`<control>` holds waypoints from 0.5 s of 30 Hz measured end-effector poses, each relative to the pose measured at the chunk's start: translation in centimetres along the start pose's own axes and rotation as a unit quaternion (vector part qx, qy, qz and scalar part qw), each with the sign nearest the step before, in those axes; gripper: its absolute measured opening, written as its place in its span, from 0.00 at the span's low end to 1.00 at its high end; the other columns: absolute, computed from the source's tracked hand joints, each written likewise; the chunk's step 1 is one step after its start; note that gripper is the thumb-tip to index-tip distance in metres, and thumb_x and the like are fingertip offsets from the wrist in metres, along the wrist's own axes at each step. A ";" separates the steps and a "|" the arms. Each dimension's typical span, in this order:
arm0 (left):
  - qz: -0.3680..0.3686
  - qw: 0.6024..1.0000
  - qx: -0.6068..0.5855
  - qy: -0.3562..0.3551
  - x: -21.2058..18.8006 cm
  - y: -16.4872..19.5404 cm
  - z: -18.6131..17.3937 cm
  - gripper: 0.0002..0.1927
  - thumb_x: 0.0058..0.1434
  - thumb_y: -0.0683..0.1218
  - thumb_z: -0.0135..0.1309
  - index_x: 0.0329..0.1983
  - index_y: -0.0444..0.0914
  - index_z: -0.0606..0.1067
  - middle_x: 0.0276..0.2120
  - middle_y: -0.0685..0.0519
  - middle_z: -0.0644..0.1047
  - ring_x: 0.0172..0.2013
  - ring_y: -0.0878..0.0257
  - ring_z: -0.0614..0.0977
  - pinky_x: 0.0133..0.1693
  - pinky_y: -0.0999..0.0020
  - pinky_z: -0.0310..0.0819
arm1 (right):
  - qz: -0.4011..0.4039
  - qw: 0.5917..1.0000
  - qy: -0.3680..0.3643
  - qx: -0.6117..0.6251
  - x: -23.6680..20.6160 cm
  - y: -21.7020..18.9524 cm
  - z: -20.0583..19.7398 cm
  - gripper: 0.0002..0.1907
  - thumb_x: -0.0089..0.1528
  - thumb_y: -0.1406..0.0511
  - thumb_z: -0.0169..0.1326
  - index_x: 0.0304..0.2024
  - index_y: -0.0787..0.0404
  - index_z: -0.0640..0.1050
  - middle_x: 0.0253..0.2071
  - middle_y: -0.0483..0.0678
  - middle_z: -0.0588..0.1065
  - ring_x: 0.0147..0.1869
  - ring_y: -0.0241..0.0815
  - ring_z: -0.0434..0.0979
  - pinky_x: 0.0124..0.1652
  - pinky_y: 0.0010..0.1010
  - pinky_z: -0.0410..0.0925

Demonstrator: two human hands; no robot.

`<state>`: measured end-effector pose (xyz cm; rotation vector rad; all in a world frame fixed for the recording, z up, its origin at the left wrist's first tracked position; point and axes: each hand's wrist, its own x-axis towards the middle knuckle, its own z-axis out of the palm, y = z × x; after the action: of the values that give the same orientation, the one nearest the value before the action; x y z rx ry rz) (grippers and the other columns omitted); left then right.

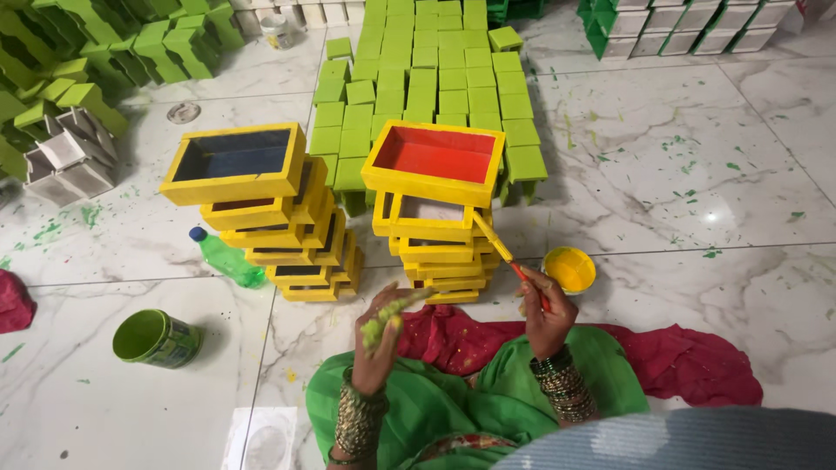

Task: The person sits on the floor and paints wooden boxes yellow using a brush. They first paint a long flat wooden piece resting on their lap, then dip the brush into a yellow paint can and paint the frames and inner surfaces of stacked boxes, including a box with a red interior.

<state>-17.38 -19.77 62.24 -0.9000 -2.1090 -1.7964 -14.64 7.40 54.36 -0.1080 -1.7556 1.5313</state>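
Note:
My right hand [544,306] grips a thin paintbrush [501,246] with a red handle, its bristle end touching the front of a stack of yellow-painted wooden boxes [437,228]. The top box of that stack has a red inside [433,154]. My left hand [381,326], smeared with green and yellow paint, is closed around a paint-covered stick or brush [402,305] just below the stack. A small bowl of yellow paint [569,269] sits to the right of my right hand. A second stack of yellow boxes [261,209] stands to the left, its top box dark inside.
Rows of green-painted blocks [427,78] cover the floor behind the stacks. A green plastic bottle [224,258] lies by the left stack, a green paint tin [157,338] near left. More green pieces [78,61] and white pieces [679,26] lie at the far corners. Red cloth [688,361] spreads under me.

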 end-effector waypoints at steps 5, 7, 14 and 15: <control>-0.145 0.973 0.164 0.076 -5.5 -14.6 0.1 0.15 0.67 0.48 0.52 0.51 0.39 0.82 0.41 0.45 0.84 0.41 0.53 0.86 0.44 0.60 0.79 | -0.151 0.974 -0.063 -0.155 4.5 -4.6 -1.0 0.13 0.67 0.74 0.55 0.54 0.64 0.80 0.38 0.47 0.80 0.38 0.32 0.80 0.38 0.26 0.72; -0.154 0.964 0.204 0.072 -7.8 -18.9 -0.1 0.14 0.67 0.50 0.53 0.50 0.40 0.82 0.42 0.46 0.84 0.42 0.50 0.85 0.45 0.58 0.79 | -0.180 0.958 -0.110 -0.196 6.0 -6.9 -1.2 0.14 0.66 0.74 0.56 0.54 0.62 0.81 0.38 0.48 0.80 0.38 0.35 0.81 0.38 0.27 0.73; -0.176 0.929 0.324 0.030 -10.6 -26.1 1.0 0.18 0.64 0.53 0.55 0.53 0.42 0.80 0.43 0.49 0.84 0.45 0.47 0.81 0.50 0.53 0.74 | -0.230 0.888 -0.198 -0.346 8.1 -11.8 -0.5 0.18 0.59 0.71 0.62 0.52 0.55 0.83 0.31 0.48 0.78 0.28 0.44 0.76 0.28 0.34 0.68; -0.176 0.930 0.321 0.027 -10.6 -26.1 1.0 0.18 0.64 0.53 0.55 0.54 0.43 0.80 0.42 0.50 0.84 0.45 0.47 0.81 0.51 0.53 0.73 | -0.216 0.881 -0.200 -0.371 8.1 -11.9 -0.3 0.18 0.59 0.71 0.64 0.52 0.54 0.84 0.28 0.48 0.77 0.25 0.45 0.74 0.26 0.36 0.67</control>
<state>-24.00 -23.62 35.09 -0.3097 -2.6853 -1.0757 -15.03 8.72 68.71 0.2279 -2.4180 0.5219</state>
